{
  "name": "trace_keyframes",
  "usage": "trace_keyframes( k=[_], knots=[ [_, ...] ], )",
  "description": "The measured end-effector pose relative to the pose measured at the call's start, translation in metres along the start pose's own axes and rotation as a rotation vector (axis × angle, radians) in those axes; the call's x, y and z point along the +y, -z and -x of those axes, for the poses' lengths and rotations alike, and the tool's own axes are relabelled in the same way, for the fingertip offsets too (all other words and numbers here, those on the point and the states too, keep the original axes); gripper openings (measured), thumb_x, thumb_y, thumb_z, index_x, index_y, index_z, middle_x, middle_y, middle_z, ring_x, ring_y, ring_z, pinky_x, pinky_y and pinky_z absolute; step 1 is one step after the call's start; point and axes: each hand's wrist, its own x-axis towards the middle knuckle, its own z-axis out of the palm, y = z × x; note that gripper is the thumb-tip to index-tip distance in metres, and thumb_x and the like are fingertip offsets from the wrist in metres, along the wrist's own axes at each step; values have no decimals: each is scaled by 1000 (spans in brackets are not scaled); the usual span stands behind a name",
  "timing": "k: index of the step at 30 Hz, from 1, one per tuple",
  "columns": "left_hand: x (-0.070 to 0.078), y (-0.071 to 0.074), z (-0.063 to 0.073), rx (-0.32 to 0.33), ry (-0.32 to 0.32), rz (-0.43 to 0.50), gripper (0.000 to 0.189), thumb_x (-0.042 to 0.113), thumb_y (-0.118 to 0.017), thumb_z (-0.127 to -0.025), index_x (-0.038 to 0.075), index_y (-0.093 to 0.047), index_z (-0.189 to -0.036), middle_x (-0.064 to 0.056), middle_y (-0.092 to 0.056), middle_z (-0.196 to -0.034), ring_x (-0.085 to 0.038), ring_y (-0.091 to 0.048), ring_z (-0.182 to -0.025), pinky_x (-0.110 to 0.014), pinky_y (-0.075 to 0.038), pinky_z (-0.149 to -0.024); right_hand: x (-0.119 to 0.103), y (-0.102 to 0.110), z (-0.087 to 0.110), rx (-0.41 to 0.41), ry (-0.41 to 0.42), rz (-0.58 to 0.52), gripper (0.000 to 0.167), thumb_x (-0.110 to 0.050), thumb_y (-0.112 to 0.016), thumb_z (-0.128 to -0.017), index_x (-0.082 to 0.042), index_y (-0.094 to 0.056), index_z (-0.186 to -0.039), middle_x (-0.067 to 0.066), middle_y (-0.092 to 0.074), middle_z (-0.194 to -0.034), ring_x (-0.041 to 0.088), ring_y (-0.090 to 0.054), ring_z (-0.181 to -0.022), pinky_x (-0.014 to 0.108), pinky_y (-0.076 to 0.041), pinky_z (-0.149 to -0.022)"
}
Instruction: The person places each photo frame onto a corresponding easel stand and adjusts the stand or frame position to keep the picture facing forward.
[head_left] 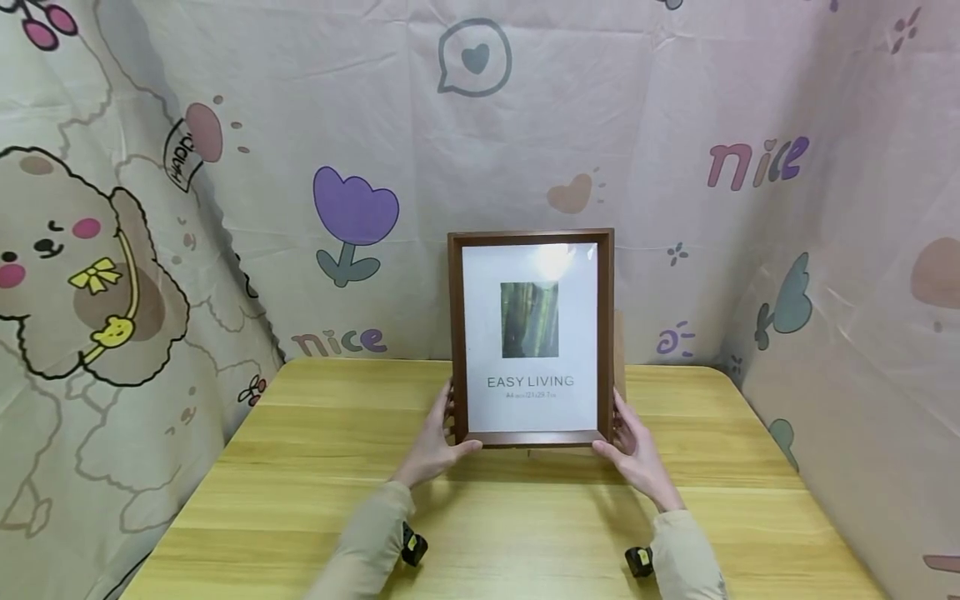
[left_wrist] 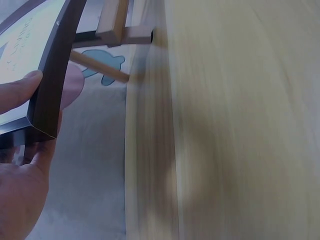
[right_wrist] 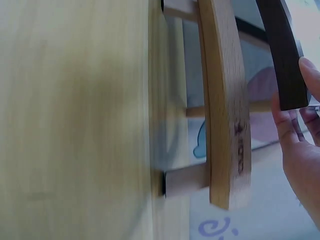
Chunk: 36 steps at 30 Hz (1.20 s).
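A brown picture frame [head_left: 457, 333] stands upright in the middle of the head view, above the far part of the table. Its white insert [head_left: 531, 408] carries a small green picture and the words "EASY LIVING". At the lower left corner my left hand [head_left: 433, 443] grips it, thumb on the front edge and fingers behind. My right hand [head_left: 636, 454] holds the lower right corner the same way. Behind the frame is a wooden stand [right_wrist: 225, 110], mostly hidden in the head view. In both wrist views, the frame's lower corners are apart from the stand's front bar.
The light wooden table [head_left: 525, 517] reaches back to a printed cloth [head_left: 420, 125] hung behind and at both sides. The stand's feet [right_wrist: 185, 181] rest near the table's far edge. A small black device sits at each wrist.
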Motion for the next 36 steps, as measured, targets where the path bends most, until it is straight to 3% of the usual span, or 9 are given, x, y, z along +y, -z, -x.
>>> trace_keyframes(
  k=[5, 10, 13, 15, 17, 19, 20, 24, 36],
  knots=[
    [3, -13, -7, -20, -30, 9, 114, 12, -84, -80, 5, -4, -162, -27, -15, -166, -55, -32, -144, -68, -45, -105, 4, 10, 4, 17, 24, -20, 89, 19, -63, -84, 6, -15, -158, 34, -36, -142, -10, -53, -112, 2, -42, -101],
    [5, -25, -16, -40, -57, 2, 113, 12, -83, -81, 3, -4, -162, -25, -12, -168, -53, -28, -147, -67, -45, -105, 10, 19, 8, 35, 33, -30, 87, 19, -62, -86, 5, -15, -158, -5, -45, -139, -5, -55, -108, 4, -46, -94],
    [5, -32, -20, -55, -70, -2, 112, 12, -82, -82, 3, -4, -161, -24, -11, -168, -53, -26, -148, -67, -45, -105, 13, 25, 10, 48, 36, -24, 87, 19, -61, -87, 5, -14, -159, -16, -42, -141, -5, -54, -108, 4, -45, -94],
    [6, -37, -22, -66, -76, 7, 112, 11, -82, -82, 3, -3, -162, -23, -10, -168, -52, -24, -149, -67, -44, -106, 13, 28, 12, 58, 25, -10, 88, 20, -60, -86, 5, -13, -158, 2, -41, -150, -7, -53, -108, 2, -44, -95],
    [6, -42, -24, -73, -82, 28, 111, 9, -81, -83, 4, -3, -162, -23, -11, -168, -52, -28, -148, -67, -44, -106, 14, 31, 13, 61, 6, 10, 89, 19, -60, -86, 5, -10, -159, 21, -29, -159, -9, -51, -111, 0, -40, -97],
    [6, -46, -27, -77, -92, 53, 111, 7, -81, -82, 4, -3, -162, -23, -12, -168, -52, -31, -146, -68, -44, -106, 15, 34, 15, 73, 2, 16, 90, 19, -60, -86, 5, -9, -159, 24, -27, -157, -10, -51, -111, -1, -38, -98],
    [6, -48, -28, -77, -98, 58, 111, 7, -81, -82, 5, -3, -162, -23, -12, -168, -51, -32, -145, -67, -45, -106, 16, 36, 15, 80, 8, 10, 89, 20, -60, -86, 6, -10, -158, 24, -30, -156, -11, -51, -111, -2, -38, -99],
    [4, -55, -34, -82, -119, 60, 110, 6, -80, -82, 4, -4, -162, -24, -15, -168, -50, -39, -141, -67, -47, -104, 22, 40, 18, 116, 55, -54, 85, 24, -58, -85, 12, -13, -156, -13, -39, -140, -6, -53, -109, 0, -40, -99],
    [1, -69, -43, -102, -150, 55, 111, 3, -79, -83, 8, -2, -163, -22, -18, -167, -46, -46, -135, -66, -49, -102, 32, 48, 21, 165, 41, -103, 80, 25, -58, -84, 16, -20, -153, -8, -44, -134, -2, -55, -108, 3, -45, -96]
  ],
)
